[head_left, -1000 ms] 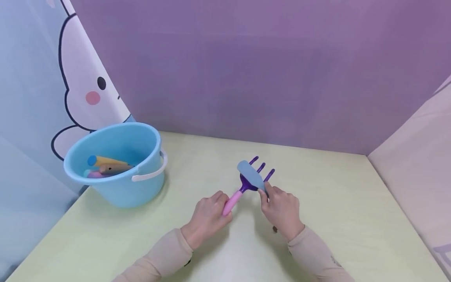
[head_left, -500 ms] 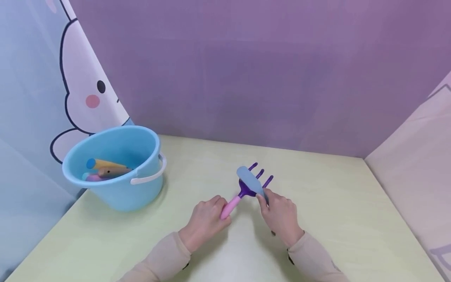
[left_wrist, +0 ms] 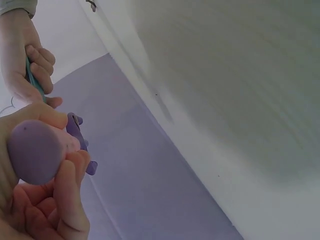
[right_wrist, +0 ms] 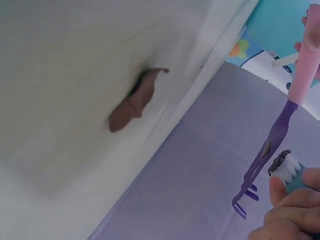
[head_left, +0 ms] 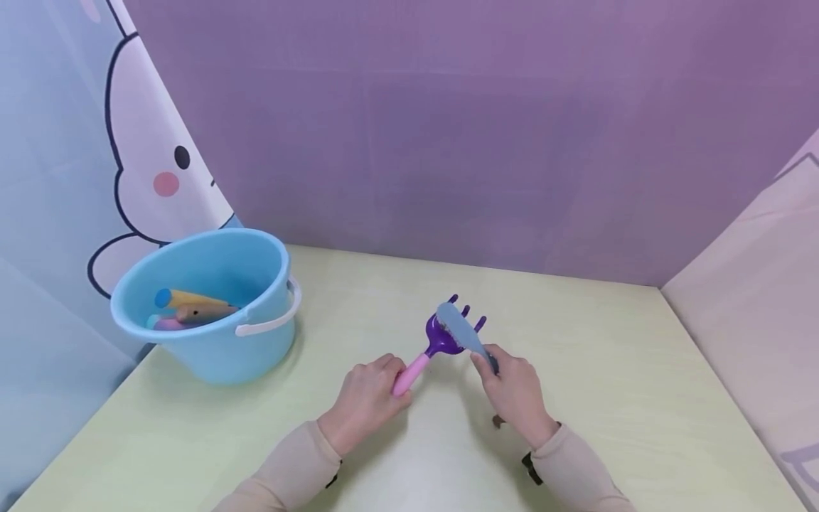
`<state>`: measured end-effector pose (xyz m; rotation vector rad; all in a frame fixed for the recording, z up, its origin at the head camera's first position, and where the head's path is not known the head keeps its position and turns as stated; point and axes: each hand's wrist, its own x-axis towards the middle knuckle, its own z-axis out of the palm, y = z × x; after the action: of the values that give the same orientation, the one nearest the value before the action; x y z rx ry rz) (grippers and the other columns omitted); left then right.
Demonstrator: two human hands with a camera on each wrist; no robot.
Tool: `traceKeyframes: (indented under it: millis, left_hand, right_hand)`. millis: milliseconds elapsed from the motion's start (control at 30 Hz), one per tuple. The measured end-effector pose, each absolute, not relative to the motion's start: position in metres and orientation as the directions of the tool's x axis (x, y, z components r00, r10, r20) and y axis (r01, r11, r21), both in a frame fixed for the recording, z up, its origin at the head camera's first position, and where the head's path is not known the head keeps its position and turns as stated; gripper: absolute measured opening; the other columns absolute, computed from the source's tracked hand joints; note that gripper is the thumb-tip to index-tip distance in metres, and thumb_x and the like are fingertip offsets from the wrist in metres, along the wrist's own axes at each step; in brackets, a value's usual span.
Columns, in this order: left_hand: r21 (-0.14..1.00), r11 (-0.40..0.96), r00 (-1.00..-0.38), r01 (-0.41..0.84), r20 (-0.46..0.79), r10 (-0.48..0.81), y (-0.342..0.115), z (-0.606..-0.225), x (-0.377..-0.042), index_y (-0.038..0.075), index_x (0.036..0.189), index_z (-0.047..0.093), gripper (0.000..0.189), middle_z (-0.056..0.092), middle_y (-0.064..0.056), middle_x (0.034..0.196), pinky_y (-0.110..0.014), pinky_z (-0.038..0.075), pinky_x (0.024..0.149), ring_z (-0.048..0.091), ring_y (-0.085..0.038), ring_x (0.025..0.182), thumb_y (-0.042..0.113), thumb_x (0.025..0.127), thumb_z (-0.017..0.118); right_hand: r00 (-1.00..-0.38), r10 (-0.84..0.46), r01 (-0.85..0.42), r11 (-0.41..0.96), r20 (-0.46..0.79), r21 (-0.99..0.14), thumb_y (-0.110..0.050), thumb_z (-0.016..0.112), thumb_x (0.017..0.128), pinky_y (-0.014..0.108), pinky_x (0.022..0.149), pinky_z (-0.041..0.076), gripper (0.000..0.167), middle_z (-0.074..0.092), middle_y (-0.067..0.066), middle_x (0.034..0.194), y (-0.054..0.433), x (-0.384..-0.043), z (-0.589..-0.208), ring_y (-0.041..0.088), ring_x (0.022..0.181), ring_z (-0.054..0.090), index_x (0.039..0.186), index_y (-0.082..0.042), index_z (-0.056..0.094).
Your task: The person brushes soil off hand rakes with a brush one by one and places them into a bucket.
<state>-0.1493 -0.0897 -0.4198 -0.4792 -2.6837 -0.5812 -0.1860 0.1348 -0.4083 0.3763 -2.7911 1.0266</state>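
Observation:
My left hand (head_left: 366,395) grips the pink handle of a purple hand rake (head_left: 439,343), whose tines point up and away above the table. A blue brush (head_left: 457,325) is held by its handle in my right hand (head_left: 515,392). Its head overlaps the rake's purple palm in the head view. White bristles (right_wrist: 289,169) with dark, dirty tips face the rake in the right wrist view, close to its surface. From the left wrist view, the rounded handle end (left_wrist: 35,152) sticks out of my left hand. Part of the brush handle is hidden by my fingers.
A light blue bucket (head_left: 220,352) with a white handle stands at the left, holding several items, among them a yellow stick with a blue end (head_left: 192,299). A brown, curled dry leaf (right_wrist: 134,102) lies on the pale table beneath my right wrist. Purple cloth (head_left: 448,163) hangs behind.
The rake has shifted slightly left and turned, showing more of its purple palm. The brush has turned a little, so its bristle edge now shows. Both hands keep their grips.

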Motion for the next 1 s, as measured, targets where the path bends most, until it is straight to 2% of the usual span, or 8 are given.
traceKeyframes:
  millis: [133,267,367,533,667,767,867,1000]
  left_hand:
    - [0.381,0.848,-0.902,0.368,0.367,0.227,-0.092,-0.422,-0.150,0.010,0.082,0.065,0.017,0.054,0.005,0.070,-0.017,0.038,0.047,0.044,-0.005,0.052,0.019,0.070,0.071]
    - [0.508,0.814,-0.954,0.282,0.243,0.178,-0.097,-0.423,-0.149,0.012,0.089,0.066,0.021,0.058,0.007,0.075,-0.016,0.038,0.052,0.045,-0.004,0.057,0.022,0.072,0.071]
    - [0.627,0.750,-0.977,0.213,0.155,0.148,-0.100,-0.422,-0.147,0.013,0.092,0.066,0.022,0.060,0.008,0.077,-0.018,0.037,0.049,0.043,-0.004,0.055,0.022,0.073,0.070]
    - [0.828,0.546,-0.986,0.129,0.051,0.156,-0.106,-0.419,-0.146,0.012,0.094,0.065,0.020,0.059,0.004,0.069,-0.020,0.037,0.038,0.046,-0.007,0.044,0.017,0.075,0.070]
    - [0.929,0.368,-0.984,0.046,-0.021,0.176,-0.109,-0.417,-0.149,0.011,0.098,0.064,0.023,0.054,-0.001,0.063,-0.019,0.037,0.040,0.046,-0.009,0.047,0.017,0.077,0.070]
    - [0.969,0.247,-0.979,-0.018,-0.067,0.190,-0.110,-0.416,-0.150,0.005,0.102,0.063,0.025,0.059,-0.007,0.071,-0.021,0.043,0.046,0.050,-0.009,0.054,0.014,0.079,0.067]
    - [0.988,0.137,-0.973,-0.070,-0.098,0.210,-0.111,-0.416,-0.151,-0.002,0.106,0.059,0.027,0.063,-0.014,0.087,-0.025,0.048,0.053,0.055,-0.011,0.060,0.011,0.082,0.062]
    - [0.993,0.008,-0.964,-0.115,-0.113,0.240,-0.112,-0.416,-0.151,-0.009,0.111,0.054,0.032,0.062,-0.013,0.092,-0.024,0.049,0.057,0.055,-0.011,0.064,0.009,0.085,0.056]
  right_hand:
    - [-0.966,-0.162,-0.257,0.705,0.203,-0.661,-0.025,0.054,0.092,0.022,0.043,0.029,0.025,0.039,-0.004,0.052,0.137,-0.184,-0.410,0.006,0.042,0.031,0.104,-0.006,0.064]
    - [-0.965,-0.129,-0.257,0.648,0.229,-0.717,-0.023,0.055,0.091,0.022,0.042,0.031,0.022,0.041,-0.003,0.054,0.143,-0.180,-0.410,0.006,0.042,0.032,0.101,-0.006,0.065]
    - [-0.964,-0.087,-0.251,0.603,0.250,-0.757,-0.024,0.055,0.092,0.022,0.042,0.031,0.021,0.040,-0.003,0.054,0.150,-0.178,-0.408,0.005,0.042,0.031,0.098,-0.007,0.065]
    - [-0.959,-0.022,-0.248,0.547,0.282,-0.800,-0.023,0.055,0.091,0.022,0.041,0.029,0.021,0.037,-0.002,0.055,0.159,-0.178,-0.404,0.004,0.043,0.030,0.095,-0.004,0.066]
    - [-0.955,-0.002,-0.253,0.523,0.295,-0.814,-0.023,0.055,0.091,0.023,0.042,0.029,0.023,0.036,-0.002,0.056,0.161,-0.177,-0.402,0.004,0.044,0.030,0.095,-0.003,0.067]
    - [-0.952,0.003,-0.260,0.513,0.305,-0.818,-0.022,0.056,0.091,0.022,0.041,0.028,0.022,0.035,-0.002,0.055,0.161,-0.176,-0.402,0.005,0.044,0.029,0.094,-0.003,0.066]
    - [-0.952,0.003,-0.263,0.507,0.307,-0.821,-0.020,0.056,0.091,0.022,0.040,0.027,0.020,0.035,-0.003,0.055,0.161,-0.175,-0.403,0.005,0.043,0.028,0.093,-0.003,0.066]
    - [-0.959,-0.002,-0.245,0.499,0.282,-0.831,-0.022,0.056,0.091,0.022,0.040,0.027,0.020,0.035,-0.003,0.055,0.161,-0.173,-0.401,0.004,0.044,0.028,0.094,-0.005,0.067]
